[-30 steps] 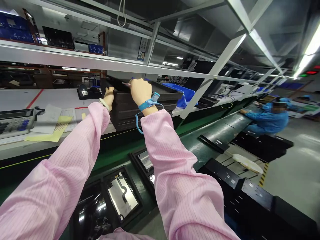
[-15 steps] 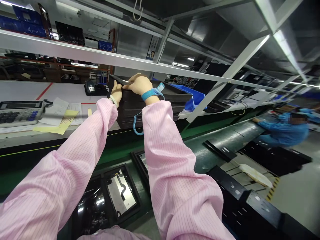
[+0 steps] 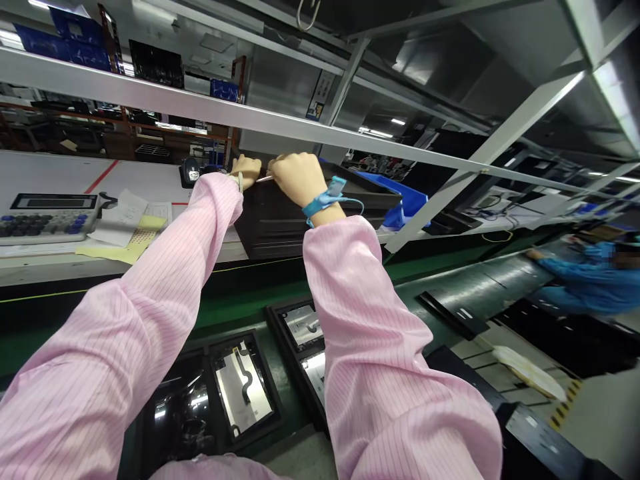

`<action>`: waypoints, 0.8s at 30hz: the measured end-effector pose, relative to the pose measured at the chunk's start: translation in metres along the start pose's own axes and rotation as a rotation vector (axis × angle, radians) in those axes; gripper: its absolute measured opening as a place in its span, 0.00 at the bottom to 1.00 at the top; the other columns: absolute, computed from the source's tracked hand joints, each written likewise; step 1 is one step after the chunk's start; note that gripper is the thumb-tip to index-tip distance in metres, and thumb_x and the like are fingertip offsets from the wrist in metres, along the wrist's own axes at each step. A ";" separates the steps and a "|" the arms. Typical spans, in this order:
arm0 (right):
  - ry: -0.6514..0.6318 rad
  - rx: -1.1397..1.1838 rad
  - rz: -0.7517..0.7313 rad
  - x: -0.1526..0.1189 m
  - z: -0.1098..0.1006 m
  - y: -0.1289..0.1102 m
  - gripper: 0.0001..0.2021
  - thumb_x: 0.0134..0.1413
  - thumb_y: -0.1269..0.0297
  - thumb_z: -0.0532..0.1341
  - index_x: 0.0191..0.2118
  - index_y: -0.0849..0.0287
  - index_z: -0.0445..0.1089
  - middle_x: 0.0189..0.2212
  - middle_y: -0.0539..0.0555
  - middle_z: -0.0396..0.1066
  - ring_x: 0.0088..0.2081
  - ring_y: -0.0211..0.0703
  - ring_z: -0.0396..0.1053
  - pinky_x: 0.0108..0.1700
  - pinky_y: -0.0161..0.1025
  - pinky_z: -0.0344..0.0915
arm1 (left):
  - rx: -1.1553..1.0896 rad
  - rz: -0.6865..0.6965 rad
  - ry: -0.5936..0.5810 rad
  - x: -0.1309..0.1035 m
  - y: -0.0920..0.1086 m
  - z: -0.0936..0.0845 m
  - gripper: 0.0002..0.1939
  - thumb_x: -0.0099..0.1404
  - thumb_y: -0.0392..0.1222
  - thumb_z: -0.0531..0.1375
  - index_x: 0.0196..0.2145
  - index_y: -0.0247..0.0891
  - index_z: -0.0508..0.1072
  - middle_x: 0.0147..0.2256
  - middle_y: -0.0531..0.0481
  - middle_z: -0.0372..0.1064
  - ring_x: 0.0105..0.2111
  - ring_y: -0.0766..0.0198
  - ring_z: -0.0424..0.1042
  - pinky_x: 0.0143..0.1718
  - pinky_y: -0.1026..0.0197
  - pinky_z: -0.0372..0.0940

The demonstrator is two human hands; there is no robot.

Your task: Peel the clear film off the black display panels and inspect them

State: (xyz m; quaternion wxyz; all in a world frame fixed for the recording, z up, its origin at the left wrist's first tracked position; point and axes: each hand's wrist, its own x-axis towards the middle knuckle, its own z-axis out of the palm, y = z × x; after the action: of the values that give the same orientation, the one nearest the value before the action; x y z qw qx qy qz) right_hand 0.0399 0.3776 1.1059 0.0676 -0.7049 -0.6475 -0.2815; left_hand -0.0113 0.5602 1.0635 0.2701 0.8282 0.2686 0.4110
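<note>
At the far side of the bench, both my hands are above a stack of black trays (image 3: 280,227). My right hand (image 3: 299,177), with a blue wrist strap and coiled cord, is closed with its knuckles up. A thin bright-edged piece (image 3: 265,178) sticks out from its fingers toward the left hand; its full shape is hidden. My left hand (image 3: 247,168) is just left of it over the trays, fingers curled and mostly turned away. What it grips, if anything, is hidden.
Below runs a green conveyor (image 3: 400,303) carrying black trays with panels, one a silver-backed panel (image 3: 245,390). On the bench are a calculator (image 3: 47,217), papers (image 3: 123,220), a scanner (image 3: 191,171) and a blue bin (image 3: 407,200). A white rail (image 3: 225,113) crosses above my hands. A co-worker's blue sleeve (image 3: 575,270) shows right.
My hands have shifted slightly right in view and come apart a little. The dark flat piece between them now shows only a short bright edge. The view has swung left.
</note>
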 end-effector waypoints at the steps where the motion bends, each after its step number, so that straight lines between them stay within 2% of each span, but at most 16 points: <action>1: -0.009 0.032 0.020 0.004 0.002 0.005 0.19 0.69 0.68 0.49 0.51 0.64 0.77 0.53 0.69 0.76 0.57 0.61 0.71 0.54 0.50 0.63 | -0.004 -0.010 -0.014 0.000 0.001 0.000 0.20 0.71 0.53 0.61 0.53 0.36 0.75 0.60 0.41 0.68 0.64 0.49 0.63 0.69 0.37 0.52; 3: -0.032 0.094 0.051 0.009 0.006 0.014 0.18 0.70 0.64 0.51 0.50 0.60 0.78 0.53 0.65 0.77 0.57 0.57 0.72 0.55 0.46 0.64 | -0.027 -0.038 -0.032 -0.003 0.005 0.000 0.19 0.71 0.52 0.61 0.52 0.36 0.75 0.60 0.41 0.68 0.65 0.49 0.63 0.70 0.37 0.50; 5: -0.042 0.134 0.059 0.009 0.011 0.019 0.19 0.70 0.62 0.50 0.50 0.58 0.78 0.50 0.62 0.79 0.54 0.53 0.73 0.53 0.43 0.65 | -0.082 -0.067 -0.032 -0.007 0.009 -0.002 0.18 0.72 0.49 0.60 0.54 0.36 0.75 0.63 0.40 0.66 0.68 0.49 0.59 0.73 0.39 0.45; 8: 0.024 0.158 0.103 -0.005 0.017 0.020 0.22 0.71 0.63 0.46 0.54 0.59 0.75 0.50 0.63 0.78 0.54 0.54 0.73 0.52 0.44 0.66 | -0.208 -0.146 -0.001 -0.022 0.016 -0.003 0.23 0.74 0.40 0.53 0.64 0.34 0.68 0.71 0.40 0.55 0.75 0.52 0.42 0.76 0.49 0.35; 10: 0.197 0.185 0.168 -0.024 0.023 0.020 0.22 0.71 0.63 0.44 0.53 0.61 0.74 0.51 0.65 0.76 0.56 0.56 0.71 0.53 0.47 0.65 | -0.320 -0.205 0.017 -0.043 0.021 -0.001 0.30 0.75 0.39 0.47 0.72 0.32 0.55 0.75 0.43 0.43 0.76 0.55 0.34 0.76 0.53 0.33; 12: 0.487 0.317 0.261 -0.050 0.032 0.019 0.21 0.71 0.61 0.45 0.48 0.61 0.75 0.48 0.64 0.77 0.52 0.54 0.72 0.52 0.48 0.66 | -0.442 -0.248 -0.008 -0.077 0.025 0.002 0.33 0.76 0.41 0.43 0.75 0.32 0.45 0.76 0.44 0.36 0.76 0.57 0.35 0.76 0.51 0.36; 14: 0.776 0.615 0.376 -0.085 0.042 0.015 0.20 0.70 0.56 0.48 0.43 0.61 0.74 0.40 0.60 0.78 0.39 0.46 0.74 0.43 0.43 0.68 | -0.558 -0.266 -0.088 -0.126 0.028 0.002 0.32 0.76 0.44 0.41 0.74 0.34 0.46 0.76 0.43 0.36 0.76 0.56 0.40 0.74 0.48 0.44; 15: 0.868 0.822 0.441 -0.105 0.046 0.010 0.20 0.70 0.54 0.49 0.42 0.60 0.74 0.35 0.57 0.77 0.30 0.40 0.71 0.35 0.38 0.66 | -0.609 -0.271 -0.136 -0.156 0.027 0.000 0.31 0.76 0.46 0.42 0.73 0.35 0.50 0.75 0.43 0.39 0.75 0.55 0.44 0.73 0.46 0.48; 16: 0.908 1.051 0.503 -0.126 0.050 0.003 0.19 0.69 0.52 0.51 0.41 0.60 0.73 0.29 0.53 0.75 0.22 0.35 0.65 0.27 0.34 0.59 | -0.656 -0.269 -0.192 -0.188 0.024 -0.004 0.31 0.76 0.49 0.45 0.72 0.37 0.55 0.74 0.42 0.45 0.73 0.54 0.50 0.71 0.46 0.53; 18: 0.872 1.438 0.535 -0.173 0.055 -0.017 0.15 0.65 0.52 0.57 0.38 0.58 0.73 0.24 0.49 0.72 0.16 0.30 0.56 0.19 0.30 0.44 | -0.742 -0.273 -0.343 -0.260 0.010 -0.019 0.30 0.71 0.56 0.57 0.64 0.38 0.69 0.65 0.38 0.65 0.65 0.49 0.67 0.65 0.46 0.63; 19: 0.823 1.574 0.489 -0.197 0.058 -0.029 0.13 0.64 0.54 0.59 0.36 0.58 0.73 0.22 0.48 0.71 0.15 0.29 0.55 0.18 0.30 0.45 | -0.816 -0.254 -0.531 -0.298 -0.001 -0.028 0.32 0.67 0.60 0.62 0.62 0.39 0.72 0.62 0.37 0.70 0.61 0.47 0.72 0.63 0.45 0.64; 20: 0.718 1.707 0.417 -0.219 0.060 -0.041 0.12 0.64 0.56 0.59 0.35 0.57 0.74 0.19 0.47 0.69 0.15 0.30 0.56 0.18 0.29 0.49 | -0.842 -0.278 -0.735 -0.337 -0.014 -0.039 0.33 0.63 0.61 0.66 0.59 0.39 0.75 0.58 0.38 0.74 0.59 0.47 0.73 0.64 0.46 0.64; 21: 0.553 1.848 0.327 -0.239 0.063 -0.053 0.11 0.64 0.57 0.60 0.34 0.56 0.75 0.19 0.47 0.70 0.15 0.30 0.58 0.18 0.29 0.53 | -0.820 -0.388 -0.902 -0.377 -0.029 -0.050 0.32 0.59 0.61 0.69 0.55 0.39 0.79 0.53 0.39 0.77 0.57 0.48 0.75 0.63 0.49 0.65; 22: 0.342 1.975 0.213 -0.257 0.067 -0.066 0.12 0.65 0.55 0.60 0.34 0.54 0.75 0.18 0.46 0.69 0.15 0.31 0.58 0.18 0.28 0.55 | -0.783 -0.591 -0.919 -0.417 -0.045 -0.061 0.30 0.53 0.59 0.73 0.50 0.40 0.82 0.49 0.42 0.80 0.52 0.48 0.78 0.58 0.52 0.69; 23: 0.194 2.036 0.149 -0.271 0.072 -0.079 0.13 0.63 0.53 0.62 0.31 0.53 0.75 0.15 0.46 0.66 0.13 0.32 0.57 0.16 0.29 0.55 | -0.732 -0.739 -0.824 -0.457 -0.061 -0.073 0.29 0.50 0.57 0.75 0.46 0.39 0.83 0.45 0.42 0.81 0.47 0.48 0.80 0.52 0.51 0.73; 24: 0.050 2.085 0.101 -0.283 0.078 -0.094 0.14 0.61 0.51 0.64 0.29 0.53 0.75 0.13 0.46 0.64 0.11 0.32 0.55 0.14 0.29 0.54 | -0.676 -0.867 -0.693 -0.497 -0.078 -0.085 0.26 0.51 0.55 0.75 0.44 0.37 0.83 0.43 0.42 0.81 0.44 0.48 0.81 0.51 0.51 0.73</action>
State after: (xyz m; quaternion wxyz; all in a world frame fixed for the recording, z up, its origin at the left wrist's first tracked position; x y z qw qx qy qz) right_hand -0.0261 0.1804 0.8791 0.6676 -0.3174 -0.5376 0.4058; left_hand -0.3561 0.3034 0.7895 0.7282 0.5987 0.3316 0.0358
